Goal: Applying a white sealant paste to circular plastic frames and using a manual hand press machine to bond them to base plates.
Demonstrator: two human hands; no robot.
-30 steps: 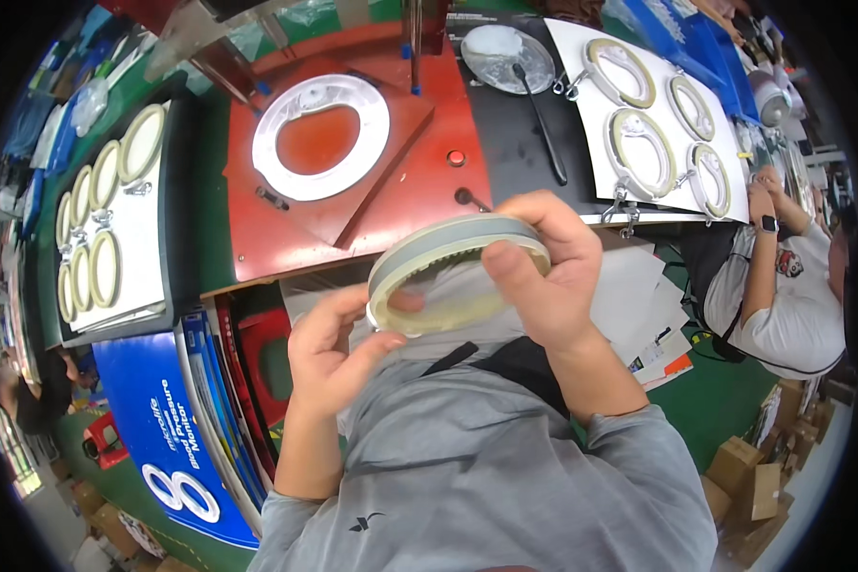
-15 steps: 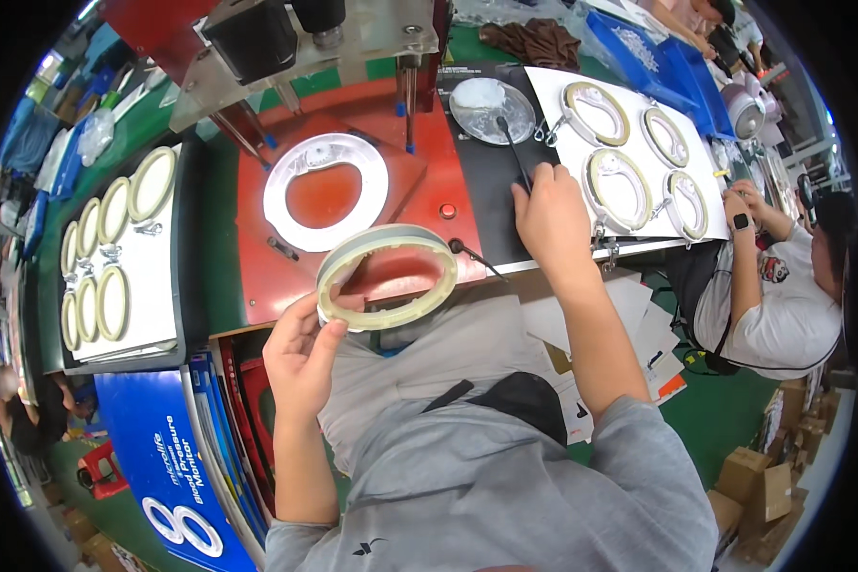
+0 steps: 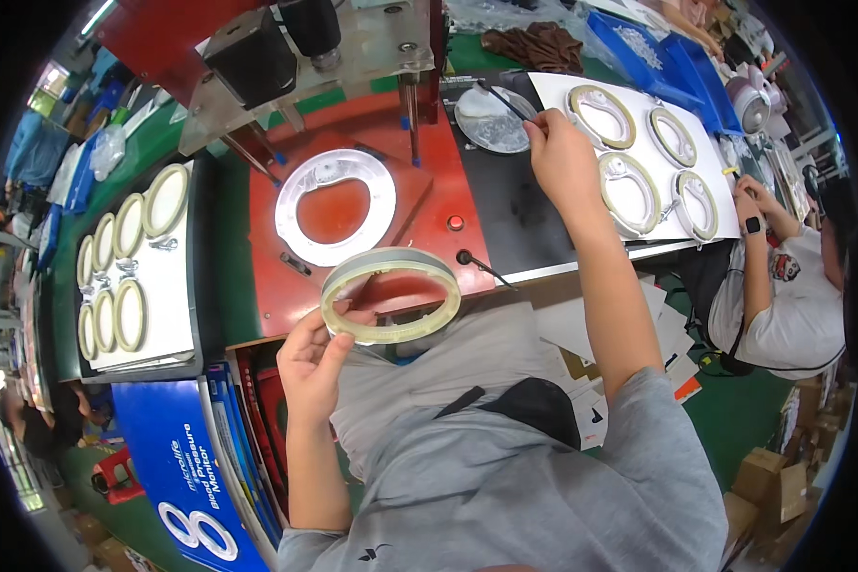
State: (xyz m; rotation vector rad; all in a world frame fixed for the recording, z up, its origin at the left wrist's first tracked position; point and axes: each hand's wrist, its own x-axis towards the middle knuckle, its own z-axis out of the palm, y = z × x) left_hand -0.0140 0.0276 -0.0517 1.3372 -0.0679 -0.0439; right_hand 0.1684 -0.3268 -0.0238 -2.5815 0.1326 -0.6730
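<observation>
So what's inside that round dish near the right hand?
White material lies in the round dish. A dark stick, held by the right hand, crosses the view and hides a narrow strip; anything under the white material is covered.

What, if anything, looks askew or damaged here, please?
Only the flat red angular plate beneath the white plastic-looking ring looks odd: it sits turned at an angle on the glossy red press base, perhaps deliberately. The cream-and-grey plastic-looking ring in the bare left hand shows no visible damage.
</observation>
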